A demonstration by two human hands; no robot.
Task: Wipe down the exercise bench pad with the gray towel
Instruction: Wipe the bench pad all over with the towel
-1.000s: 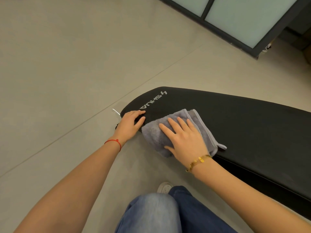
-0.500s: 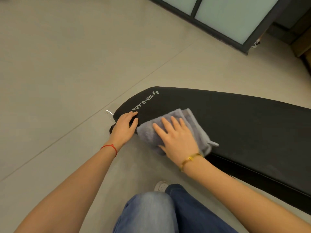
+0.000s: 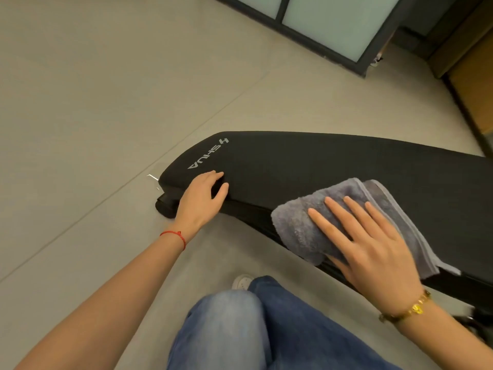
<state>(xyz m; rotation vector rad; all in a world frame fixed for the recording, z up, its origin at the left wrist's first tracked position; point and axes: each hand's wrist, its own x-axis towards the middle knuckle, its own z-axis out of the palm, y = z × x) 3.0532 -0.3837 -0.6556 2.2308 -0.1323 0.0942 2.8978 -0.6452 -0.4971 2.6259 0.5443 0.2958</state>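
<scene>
A pale grey-beige tiled floor [image 3: 106, 89] fills most of the view, with thin grout lines [image 3: 218, 113] running diagonally across it. Along the top edge stands a dark-framed partition [image 3: 362, 57] with frosted, pale green glass panels [image 3: 341, 20]. In the top right corner sits brown wooden furniture [image 3: 472, 76], dimly lit under soft, even indoor light.

One head-worn wide-angle view looks steeply down, close over the bench pad [image 3: 333, 166] and floor [image 3: 93, 102].
</scene>
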